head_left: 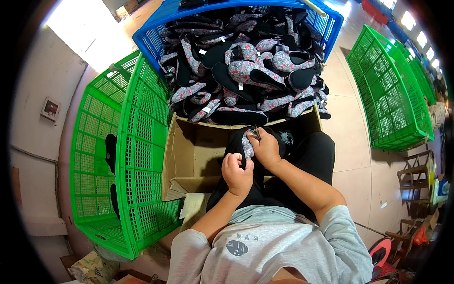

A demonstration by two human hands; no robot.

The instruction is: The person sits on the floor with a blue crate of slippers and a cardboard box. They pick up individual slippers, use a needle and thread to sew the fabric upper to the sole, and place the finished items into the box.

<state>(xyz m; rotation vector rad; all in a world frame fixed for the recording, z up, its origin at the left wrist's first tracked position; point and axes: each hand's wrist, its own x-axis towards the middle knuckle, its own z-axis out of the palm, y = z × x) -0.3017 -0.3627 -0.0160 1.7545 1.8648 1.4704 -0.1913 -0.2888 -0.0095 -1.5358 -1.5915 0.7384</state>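
Over my lap, a floral slipper (247, 147) with a black edge is held between my two hands. My left hand (237, 174) is closed on its near end, fingers curled in a pinch. Farther up the slipper, my right hand (266, 149) is closed and rests against it. From the right fingers sticks a thin dark pointed tool (257, 132), too small to tell its kind. Beyond my knees, a heap of similar slippers (255, 73), grey and red floral with black soles, fills a blue plastic crate (150, 43). Some carry small white tags.
An open cardboard box (182, 144) stands just ahead of my lap. At my left are green mesh crates (142, 156) with a few dark items inside. Another green crate (383, 90) stands on the tiled floor to the right, near a wooden stool (416, 170).
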